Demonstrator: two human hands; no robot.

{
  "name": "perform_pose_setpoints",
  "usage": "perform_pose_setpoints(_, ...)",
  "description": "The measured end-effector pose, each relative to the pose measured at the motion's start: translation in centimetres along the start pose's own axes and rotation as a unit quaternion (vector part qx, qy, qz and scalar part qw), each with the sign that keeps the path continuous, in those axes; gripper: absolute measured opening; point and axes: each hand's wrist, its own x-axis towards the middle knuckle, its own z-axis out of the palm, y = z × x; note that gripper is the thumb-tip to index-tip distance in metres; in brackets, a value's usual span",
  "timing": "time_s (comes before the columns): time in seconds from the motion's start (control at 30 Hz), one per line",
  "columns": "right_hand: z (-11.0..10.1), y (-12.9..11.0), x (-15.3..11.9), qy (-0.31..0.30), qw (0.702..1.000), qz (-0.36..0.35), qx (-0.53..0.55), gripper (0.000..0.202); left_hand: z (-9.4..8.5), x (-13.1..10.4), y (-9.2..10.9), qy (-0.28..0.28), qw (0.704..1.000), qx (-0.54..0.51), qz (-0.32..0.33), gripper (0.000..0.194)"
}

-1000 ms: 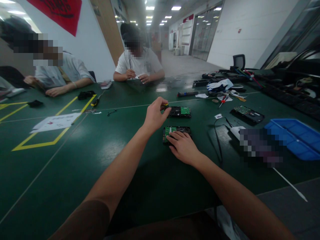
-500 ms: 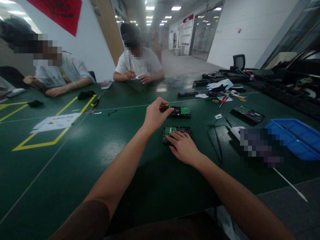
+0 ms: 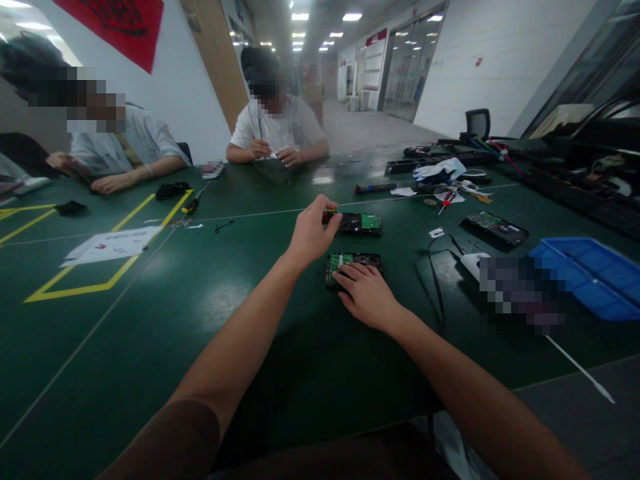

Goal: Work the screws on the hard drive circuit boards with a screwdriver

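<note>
My left hand is closed on the small yellow-and-black handle of a screwdriver, at the left end of a black hard drive with a green board. The tool's shaft and tip are hidden. Nearer to me, a second hard drive lies flat on the green table. My right hand rests on that drive with its fingers spread, covering part of its front and middle.
At right are a third hard drive, a blue tray, a blurred-out device with a cable and a red screwdriver. Gloves lie farther back. Two people sit across the table. Paper and yellow tape are at left.
The fingers of my left hand have shifted slightly, and the thumb has moved a little to the left. My right hand and both drives have stayed in place.
</note>
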Motion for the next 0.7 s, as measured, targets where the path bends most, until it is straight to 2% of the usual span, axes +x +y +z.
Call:
perform_pose_setpoints(0.43,0.17,0.08,0.00,0.006,1.000,-0.001,-0.002,0.044,-0.61,0.21,0.06,0.014,1.000,0.022,0.006,0.017)
perform_pose_setpoints(0.53,0.14,0.04,-0.03,0.007,1.000,-0.001,-0.003,0.043,-0.34,0.13,0.07,0.013,1.000,-0.007,-0.012,0.015)
perform_pose_setpoints(0.7,0.06,0.02,-0.03,0.003,1.000,-0.001,-0.002,0.045,0.03,0.00,0.32,0.001,0.997,-0.066,-0.047,0.028)
